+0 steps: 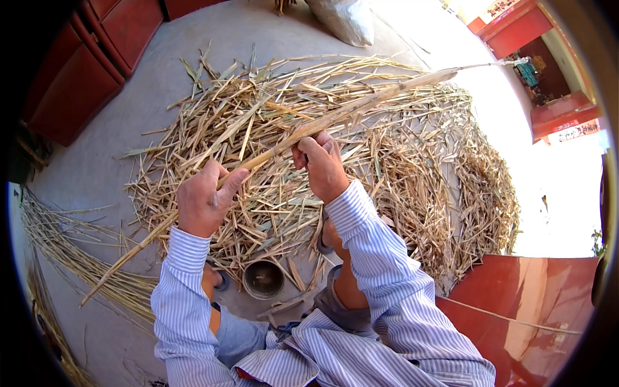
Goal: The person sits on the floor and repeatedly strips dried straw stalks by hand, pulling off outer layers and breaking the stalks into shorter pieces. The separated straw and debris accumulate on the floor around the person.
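A long, pale dry reed stalk (pixel 277 149) runs slantwise in front of me, its thin end at lower left and its thick, sheathed end at upper right, ending in a wispy tip. My left hand (pixel 204 197) is wrapped round the thinner part, the thumb lying along it. Farther up, my right hand (pixel 322 168) is closed at the stalk's lower side with curled fingers. Its fingertips are partly hidden. Below both hands spreads a wide heap of dry leaves and husks (pixel 400 184).
A small metal bowl (pixel 250 272) stands between my feet. Thin bare stalks (pixel 97 255) lie in a bundle at left. Red cabinets (pixel 80 84) stand at far left, a pale sack (pixel 345 19) at the back. A glossy red panel (pixel 490 290) is at lower right.
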The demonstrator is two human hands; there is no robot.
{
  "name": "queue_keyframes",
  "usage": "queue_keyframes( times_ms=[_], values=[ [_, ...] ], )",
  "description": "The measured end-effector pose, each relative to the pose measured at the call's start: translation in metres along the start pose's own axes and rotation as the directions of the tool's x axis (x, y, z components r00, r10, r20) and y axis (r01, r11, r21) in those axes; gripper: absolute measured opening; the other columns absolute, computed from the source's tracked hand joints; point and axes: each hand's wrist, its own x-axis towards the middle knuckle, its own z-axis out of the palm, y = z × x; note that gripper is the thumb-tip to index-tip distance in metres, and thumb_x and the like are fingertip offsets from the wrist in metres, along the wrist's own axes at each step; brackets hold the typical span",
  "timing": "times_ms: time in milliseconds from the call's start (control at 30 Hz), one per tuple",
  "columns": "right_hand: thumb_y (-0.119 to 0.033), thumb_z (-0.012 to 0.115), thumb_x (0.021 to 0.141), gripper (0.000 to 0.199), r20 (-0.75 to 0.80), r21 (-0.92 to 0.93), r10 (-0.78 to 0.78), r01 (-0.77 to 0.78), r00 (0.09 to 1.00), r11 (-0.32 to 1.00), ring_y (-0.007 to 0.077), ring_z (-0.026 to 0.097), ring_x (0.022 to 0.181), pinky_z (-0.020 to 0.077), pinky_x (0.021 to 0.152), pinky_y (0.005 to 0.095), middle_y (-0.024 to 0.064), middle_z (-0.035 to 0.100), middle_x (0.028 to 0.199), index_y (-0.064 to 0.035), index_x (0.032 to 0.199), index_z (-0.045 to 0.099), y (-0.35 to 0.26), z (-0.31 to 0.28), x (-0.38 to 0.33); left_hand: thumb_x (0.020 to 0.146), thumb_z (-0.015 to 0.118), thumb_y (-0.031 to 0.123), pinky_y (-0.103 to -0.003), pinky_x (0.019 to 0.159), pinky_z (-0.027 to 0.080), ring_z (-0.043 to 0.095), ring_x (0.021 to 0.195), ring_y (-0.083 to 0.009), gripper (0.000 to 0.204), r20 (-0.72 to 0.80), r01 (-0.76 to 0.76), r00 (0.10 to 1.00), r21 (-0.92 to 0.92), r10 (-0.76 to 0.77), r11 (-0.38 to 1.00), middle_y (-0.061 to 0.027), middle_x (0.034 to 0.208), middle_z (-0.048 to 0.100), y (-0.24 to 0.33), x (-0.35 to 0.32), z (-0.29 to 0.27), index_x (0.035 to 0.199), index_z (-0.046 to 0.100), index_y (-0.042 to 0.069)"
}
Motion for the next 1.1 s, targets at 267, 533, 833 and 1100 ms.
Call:
queue_keyframes(
  times_ms=[267, 533, 833, 1100],
  values=[
    [-0.018, 0.053, 0.096, 0.021, 0.080, 0.272, -0.027, 0.004, 0.996, 0.962, 0.0080, 0.058, 0.071, 0.0509, 0.067, 0.0239, 0.0072, 0.068, 0.097, -0.0024, 0.109, 0.060, -0.003, 0.005, 0.001, 0.090, 0.061, 0.050, -0.034, 0.050, 0.040, 0.052, 0.054, -0.0183, 0.053, 0.257, 0.102, 0.965, -0.214, -0.045, 0.972, -0.0117, 0.059, 0.055, -0.028, -0.001, -0.010, 0.070, 0.056, 0.001],
    [-0.014, 0.051, 0.096, 0.023, 0.191, 0.340, -0.079, 0.009, 0.978, 0.940, 0.0123, 0.066, 0.080, 0.0566, 0.073, 0.0258, 0.0111, 0.068, 0.105, 0.0001, 0.114, 0.058, -0.004, 0.005, 0.000, 0.087, 0.068, 0.048, -0.026, 0.047, 0.038, 0.047, 0.050, -0.0087, 0.051, 0.104, 0.218, 0.975, -0.301, -0.195, 0.929, -0.0015, 0.054, 0.051, -0.022, 0.003, -0.020, 0.069, 0.055, 0.002],
    [-0.018, 0.055, 0.097, 0.030, 0.213, 0.389, -0.199, 0.104, 0.957, 0.915, 0.0173, 0.067, 0.091, 0.0573, 0.076, 0.0291, 0.0123, 0.066, 0.112, 0.0005, 0.121, 0.054, -0.002, 0.006, -0.004, 0.092, 0.051, 0.061, -0.020, 0.042, 0.030, 0.038, 0.044, -0.0033, 0.062, 0.537, 0.507, 0.806, -0.410, -0.249, 0.758, 0.0032, 0.049, 0.047, -0.015, 0.010, -0.038, 0.067, 0.057, 0.005],
    [-0.018, 0.057, 0.097, 0.025, 0.067, 0.311, -0.172, 0.143, 0.983, 0.940, 0.0173, 0.067, 0.090, 0.0577, 0.076, 0.0294, 0.0126, 0.067, 0.107, -0.0009, 0.114, 0.057, 0.004, 0.005, 0.002, 0.094, 0.052, 0.057, -0.022, 0.043, 0.030, 0.038, 0.044, -0.0045, 0.061, 0.351, 0.399, 0.904, -0.491, -0.243, 0.775, 0.0034, 0.049, 0.044, -0.017, 0.004, -0.011, 0.065, 0.058, 0.003]
  ],
)
